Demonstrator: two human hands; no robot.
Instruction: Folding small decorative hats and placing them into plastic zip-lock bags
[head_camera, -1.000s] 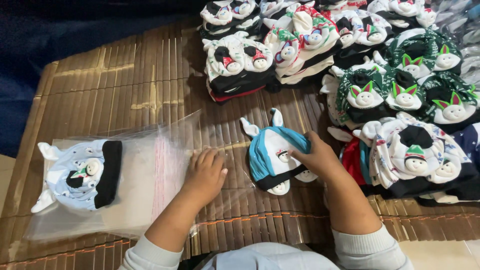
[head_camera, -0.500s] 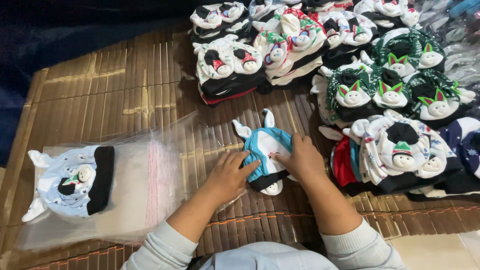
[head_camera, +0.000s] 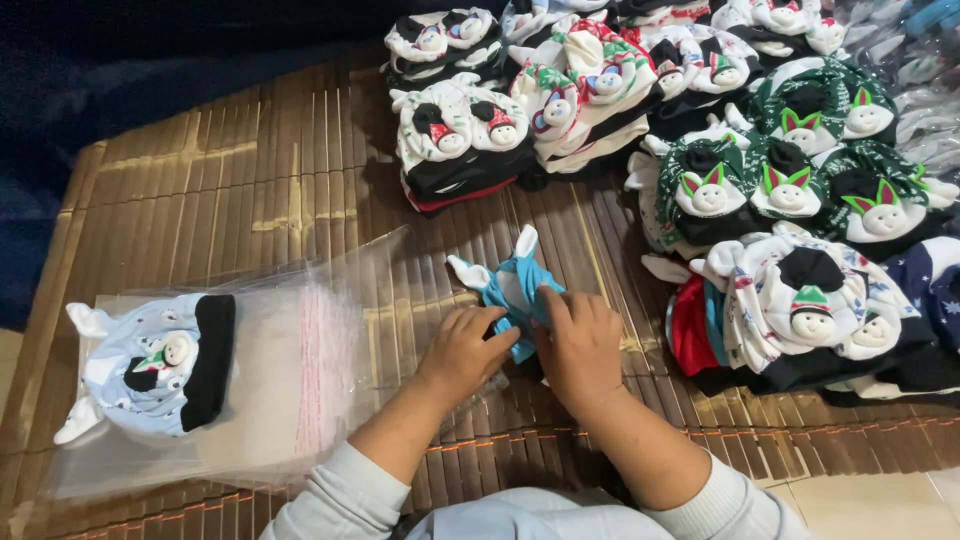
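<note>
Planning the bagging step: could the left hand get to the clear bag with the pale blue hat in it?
Probably yes. The left hand rests on the blue hat, right beside the clear bag, with only bare mat between.

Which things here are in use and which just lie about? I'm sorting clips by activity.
In use:
blue hat, pressed under both hands
left hand
right hand
clear bag, beside the left hand

Lying about:
bagged pale hat
stacked hats
bamboo mat
</note>
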